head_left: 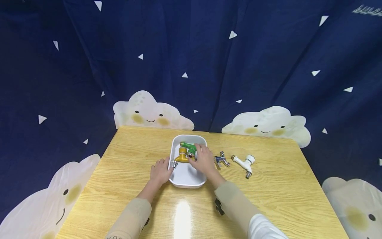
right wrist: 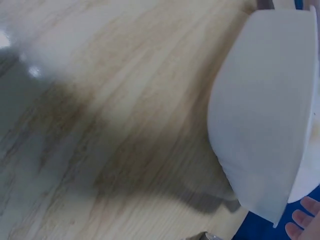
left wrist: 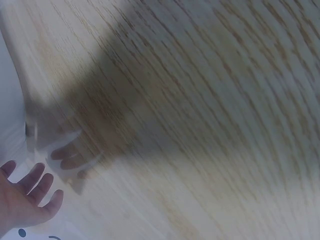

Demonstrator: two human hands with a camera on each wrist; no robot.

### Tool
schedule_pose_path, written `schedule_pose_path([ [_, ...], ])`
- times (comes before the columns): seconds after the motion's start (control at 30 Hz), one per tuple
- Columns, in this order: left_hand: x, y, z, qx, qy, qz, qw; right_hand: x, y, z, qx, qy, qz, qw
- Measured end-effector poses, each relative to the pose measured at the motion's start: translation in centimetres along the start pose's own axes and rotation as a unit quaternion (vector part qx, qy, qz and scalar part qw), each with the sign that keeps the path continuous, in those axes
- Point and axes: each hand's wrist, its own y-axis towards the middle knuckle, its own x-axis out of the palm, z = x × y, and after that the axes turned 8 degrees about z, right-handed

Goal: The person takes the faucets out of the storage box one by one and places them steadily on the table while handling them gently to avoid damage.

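Note:
A white plastic basin (head_left: 187, 183) sits on the wooden table; its outer side (right wrist: 260, 105) fills the right of the right wrist view. Inside lie a yellow tap (head_left: 182, 156) with a metal spout end and, behind it, a green tap (head_left: 188, 145). My right hand (head_left: 204, 161) reaches over the basin's right rim and holds the green tap between thumb and fingers, partly hiding both taps. At the left rim my left hand (head_left: 161, 171) rests with its thumb against the basin. Its fingers (left wrist: 42, 187) are spread and loosely bent in the left wrist view.
To the right of the basin lie a chrome tap (head_left: 222, 159), partly behind the right hand, and a white tap (head_left: 245, 163) with metal ends. The wooden table (head_left: 274, 192) ends at a dark blue curtain (head_left: 167, 66) printed with clouds and triangles.

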Motion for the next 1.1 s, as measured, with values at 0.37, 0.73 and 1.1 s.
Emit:
schedule_pose_path([
  [0.37, -0.1, 0.0, 0.1, -0.001, 0.002, -0.003, 1.0, 1.5, -0.4, -1.5, -0.026, -0.002, -0.072, 0.997],
  [0.73, -0.2, 0.1, 0.1, 0.001, 0.007, -0.007, 1.0, 2.3, -1.0, -2.5, -0.048, -0.013, -0.119, 0.992],
  [1.1, 0.1, 0.2, 0.0, 0.005, 0.016, -0.003, 0.9999, 2.8, -1.4, -3.0, -0.072, -0.02, -0.131, 0.989],
])
